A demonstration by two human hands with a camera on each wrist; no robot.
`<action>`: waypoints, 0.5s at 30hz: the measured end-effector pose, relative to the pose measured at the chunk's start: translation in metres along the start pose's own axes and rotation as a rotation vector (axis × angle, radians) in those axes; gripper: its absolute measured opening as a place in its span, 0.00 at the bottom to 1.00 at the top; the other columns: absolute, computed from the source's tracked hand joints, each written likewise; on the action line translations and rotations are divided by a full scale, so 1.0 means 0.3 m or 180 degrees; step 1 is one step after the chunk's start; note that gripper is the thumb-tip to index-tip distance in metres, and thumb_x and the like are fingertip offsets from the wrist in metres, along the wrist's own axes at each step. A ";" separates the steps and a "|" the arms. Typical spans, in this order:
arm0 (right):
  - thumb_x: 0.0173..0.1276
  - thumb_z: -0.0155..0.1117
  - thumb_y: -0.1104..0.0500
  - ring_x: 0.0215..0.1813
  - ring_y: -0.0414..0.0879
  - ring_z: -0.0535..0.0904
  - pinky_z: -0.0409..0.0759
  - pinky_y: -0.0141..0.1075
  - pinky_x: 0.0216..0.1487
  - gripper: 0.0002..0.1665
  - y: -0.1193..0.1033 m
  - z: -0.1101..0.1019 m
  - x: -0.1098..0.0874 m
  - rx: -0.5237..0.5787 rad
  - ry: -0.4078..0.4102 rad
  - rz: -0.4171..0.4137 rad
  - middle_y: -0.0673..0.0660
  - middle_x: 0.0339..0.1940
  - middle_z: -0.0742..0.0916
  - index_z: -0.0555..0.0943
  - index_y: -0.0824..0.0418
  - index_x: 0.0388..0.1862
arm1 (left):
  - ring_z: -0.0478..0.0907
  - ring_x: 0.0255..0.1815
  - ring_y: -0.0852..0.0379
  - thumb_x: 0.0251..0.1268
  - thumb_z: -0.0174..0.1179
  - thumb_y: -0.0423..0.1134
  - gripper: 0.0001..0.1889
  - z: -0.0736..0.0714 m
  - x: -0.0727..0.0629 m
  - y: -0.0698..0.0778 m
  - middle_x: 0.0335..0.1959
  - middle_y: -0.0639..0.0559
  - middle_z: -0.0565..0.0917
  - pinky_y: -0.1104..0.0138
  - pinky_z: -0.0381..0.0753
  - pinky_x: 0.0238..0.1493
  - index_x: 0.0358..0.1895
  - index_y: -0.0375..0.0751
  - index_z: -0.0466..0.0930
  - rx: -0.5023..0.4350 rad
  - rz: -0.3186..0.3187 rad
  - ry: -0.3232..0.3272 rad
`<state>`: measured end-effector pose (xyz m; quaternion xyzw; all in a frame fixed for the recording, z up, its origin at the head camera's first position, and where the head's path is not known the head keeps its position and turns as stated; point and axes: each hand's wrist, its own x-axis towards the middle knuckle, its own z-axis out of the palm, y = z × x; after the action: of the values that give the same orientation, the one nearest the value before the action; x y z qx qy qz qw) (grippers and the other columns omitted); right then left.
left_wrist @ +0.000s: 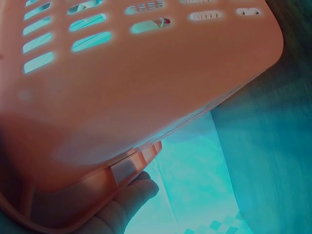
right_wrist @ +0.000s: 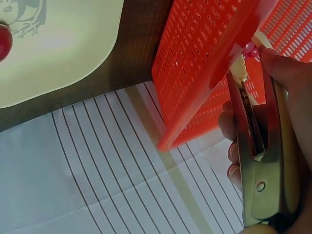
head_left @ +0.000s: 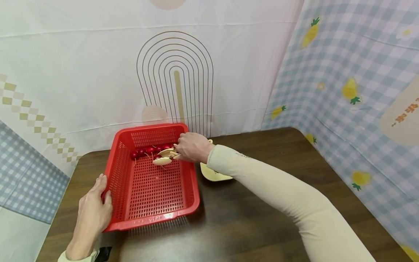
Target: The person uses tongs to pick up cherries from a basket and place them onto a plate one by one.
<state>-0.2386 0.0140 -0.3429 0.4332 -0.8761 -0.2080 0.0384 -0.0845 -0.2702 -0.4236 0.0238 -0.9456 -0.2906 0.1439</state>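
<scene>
A red plastic basket (head_left: 154, 219) with slotted walls stands left of centre. My left hand (head_left: 93, 211) grips its left rim, with fingers curled under the edge in the left wrist view. Several red cherries (head_left: 150, 149) with stems lie along the basket's far side. My right hand (head_left: 195, 146) reaches over the right rim, holding metal tongs (right_wrist: 261, 183) with cream, scoop-like tips. Those tips are down among the cherries at the right end of the row, and one cherry shows between them.
Right of the basket, partly hidden by the right forearm, is a pale yellow plate (head_left: 214, 174). A single cherry (right_wrist: 4, 41) lies on it. The dark wooden table (head_left: 248, 214) meets a white patterned cloth (head_left: 242, 72) behind and a checked one (head_left: 347, 120) on the right.
</scene>
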 end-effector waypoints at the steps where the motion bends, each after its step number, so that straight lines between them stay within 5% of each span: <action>1: 0.77 0.57 0.39 0.47 0.47 0.86 0.86 0.40 0.53 0.22 0.002 -0.001 -0.003 0.0007 0.0006 -0.0002 0.51 0.40 0.91 0.88 0.52 0.41 | 0.65 0.73 0.25 0.74 0.50 0.28 0.28 -0.001 0.000 0.001 0.74 0.26 0.64 0.36 0.65 0.70 0.75 0.24 0.61 0.0009 -0.0001 0.0001; 15: 0.76 0.58 0.39 0.46 0.48 0.84 0.86 0.40 0.51 0.22 0.025 -0.013 -0.038 0.0166 0.0002 -0.0004 0.52 0.39 0.90 0.88 0.53 0.39 | 0.63 0.75 0.26 0.75 0.49 0.29 0.28 -0.003 0.002 0.006 0.76 0.27 0.62 0.36 0.64 0.71 0.75 0.24 0.60 0.0018 -0.0090 -0.0077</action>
<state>-0.2362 0.0255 -0.3350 0.4347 -0.8810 -0.1849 0.0273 -0.0847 -0.2691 -0.4218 0.0340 -0.9477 -0.2902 0.1283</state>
